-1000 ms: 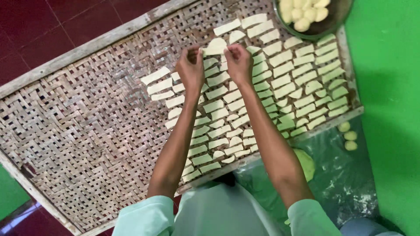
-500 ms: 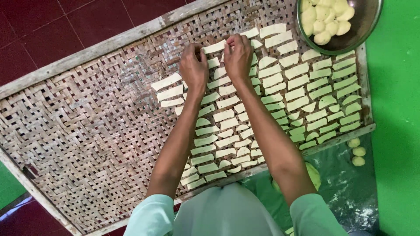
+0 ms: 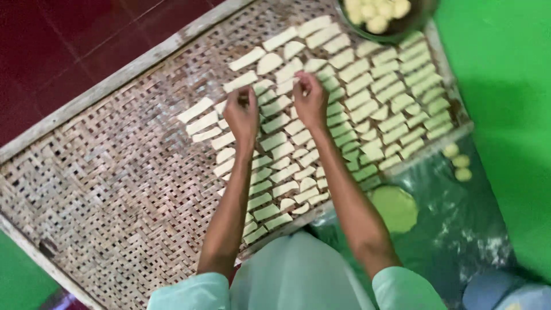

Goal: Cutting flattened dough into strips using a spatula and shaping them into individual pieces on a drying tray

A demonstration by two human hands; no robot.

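Both hands work over a large flat tray of woven bamboo strips with a pale wooden frame (image 3: 115, 86), which lies on a dark red tiled floor (image 3: 51, 40). The right half of the tray is covered with rows of small pale dough strips (image 3: 396, 120), each one long and narrow, lying with the long axis slanted across the tray.

The left hand (image 3: 242, 112) is closed, with the fingers bent together over the near end of one pale dough strip (image 3: 240, 81) at the edge of the rows; whether it really pinches the strip I cannot tell. The right hand (image 3: 310, 99) is just beside it, fingers curled down and touching another pale strip (image 3: 285, 86) between the two hands. The bare part of the tray lies to the left of the left hand, so this hand is nearer to it.

A dark round bowl of dough balls (image 3: 381, 14) stands at the far right corner. A flat round greenish dough disc (image 3: 395, 208) lies on a clear plastic sheet (image 3: 459, 229) near the right elbow.
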